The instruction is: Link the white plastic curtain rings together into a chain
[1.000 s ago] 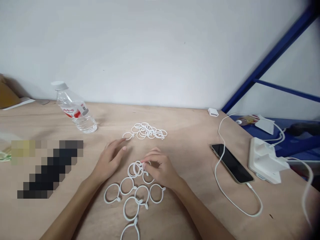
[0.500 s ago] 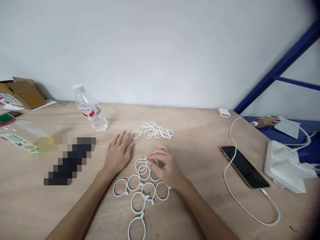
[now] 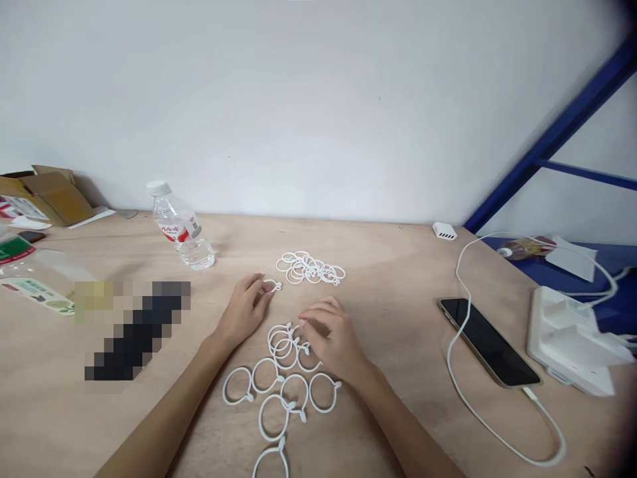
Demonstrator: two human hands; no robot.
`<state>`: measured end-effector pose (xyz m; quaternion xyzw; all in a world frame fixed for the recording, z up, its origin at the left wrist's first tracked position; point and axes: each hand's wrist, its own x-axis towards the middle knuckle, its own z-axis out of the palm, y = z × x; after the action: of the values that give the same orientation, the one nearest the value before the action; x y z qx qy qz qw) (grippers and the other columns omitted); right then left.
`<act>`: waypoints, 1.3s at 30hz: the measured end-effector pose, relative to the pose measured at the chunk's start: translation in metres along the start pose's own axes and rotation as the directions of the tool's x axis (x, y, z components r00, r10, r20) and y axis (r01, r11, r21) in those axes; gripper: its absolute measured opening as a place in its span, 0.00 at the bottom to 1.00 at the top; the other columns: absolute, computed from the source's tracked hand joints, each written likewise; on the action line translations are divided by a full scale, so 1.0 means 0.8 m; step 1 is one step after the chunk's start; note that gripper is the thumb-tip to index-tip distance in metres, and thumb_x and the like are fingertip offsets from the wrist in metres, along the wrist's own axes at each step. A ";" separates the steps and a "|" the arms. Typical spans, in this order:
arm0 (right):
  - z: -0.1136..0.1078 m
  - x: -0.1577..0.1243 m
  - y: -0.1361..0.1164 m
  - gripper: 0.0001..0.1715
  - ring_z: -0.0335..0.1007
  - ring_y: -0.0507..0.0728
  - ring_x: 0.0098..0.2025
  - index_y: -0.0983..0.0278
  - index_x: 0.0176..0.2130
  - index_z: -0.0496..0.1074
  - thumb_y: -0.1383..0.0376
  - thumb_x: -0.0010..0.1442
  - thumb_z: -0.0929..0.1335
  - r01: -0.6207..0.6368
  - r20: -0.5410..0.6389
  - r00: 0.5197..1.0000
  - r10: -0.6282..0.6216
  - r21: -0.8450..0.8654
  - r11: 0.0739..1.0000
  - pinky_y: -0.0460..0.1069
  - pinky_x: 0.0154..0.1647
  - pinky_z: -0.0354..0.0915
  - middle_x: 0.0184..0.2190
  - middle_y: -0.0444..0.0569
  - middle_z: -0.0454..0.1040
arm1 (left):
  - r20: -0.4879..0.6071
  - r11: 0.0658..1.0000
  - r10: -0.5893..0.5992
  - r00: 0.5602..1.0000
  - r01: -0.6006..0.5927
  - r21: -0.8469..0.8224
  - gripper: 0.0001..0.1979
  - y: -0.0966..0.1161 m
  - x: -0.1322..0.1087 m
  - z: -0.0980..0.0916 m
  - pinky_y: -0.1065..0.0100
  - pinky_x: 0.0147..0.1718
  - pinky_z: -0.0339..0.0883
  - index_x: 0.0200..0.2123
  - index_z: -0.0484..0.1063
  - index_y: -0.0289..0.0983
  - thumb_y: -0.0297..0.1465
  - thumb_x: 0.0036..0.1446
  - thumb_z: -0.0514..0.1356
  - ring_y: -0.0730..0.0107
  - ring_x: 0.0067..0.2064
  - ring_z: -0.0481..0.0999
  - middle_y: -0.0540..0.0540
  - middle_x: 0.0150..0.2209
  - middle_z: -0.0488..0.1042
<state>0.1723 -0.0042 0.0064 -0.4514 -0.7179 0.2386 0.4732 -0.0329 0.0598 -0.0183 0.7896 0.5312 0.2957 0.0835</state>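
White plastic rings with small clip eyelets, like curtain rings, lie in two groups. My left hand (image 3: 247, 307) is closed, thumb and fingers pinching one white ring (image 3: 271, 285) at the left of the far pile (image 3: 309, 269). Its eyelet points right. My right hand (image 3: 332, 335) hovers over the nearer group, thumb and index tips close together; anything between them is too small to make out. Under those fingers lies a ring (image 3: 309, 358), partly covered by the hand. Overlapping rings (image 3: 284, 348) sit just left of it, and several more rings (image 3: 273, 418) spread toward me.
A clear water bottle (image 3: 184, 232) stands behind my left hand. Farther left are a larger bottle (image 3: 40, 285), a blurred-out patch (image 3: 139, 332) and a cardboard box (image 3: 60, 196). To the right lie a charging phone (image 3: 490, 342), its white cable (image 3: 450, 358) and a power strip (image 3: 567, 338).
My left hand, lying flat before, has curled its fingers and taken hold of a ring. My right fingertips have come off a ring's eyelet, which now shows. The view has tilted up slightly.
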 end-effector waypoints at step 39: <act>-0.001 0.001 0.010 0.10 0.71 0.57 0.39 0.62 0.34 0.76 0.66 0.61 0.64 -0.165 -0.025 0.985 0.170 0.148 0.975 0.52 0.43 0.65 0.33 0.49 0.78 | 0.131 0.916 0.012 0.991 0.041 -0.399 0.21 0.043 -0.007 -0.007 0.55 0.58 0.57 0.56 0.65 0.39 0.39 0.64 0.49 0.59 0.58 0.65 0.40 0.55 0.67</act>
<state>0.1763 0.0001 0.0004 -0.4790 -0.6489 0.3207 0.4966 -0.0098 0.0396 -0.0004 0.7694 0.4587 0.3452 0.2803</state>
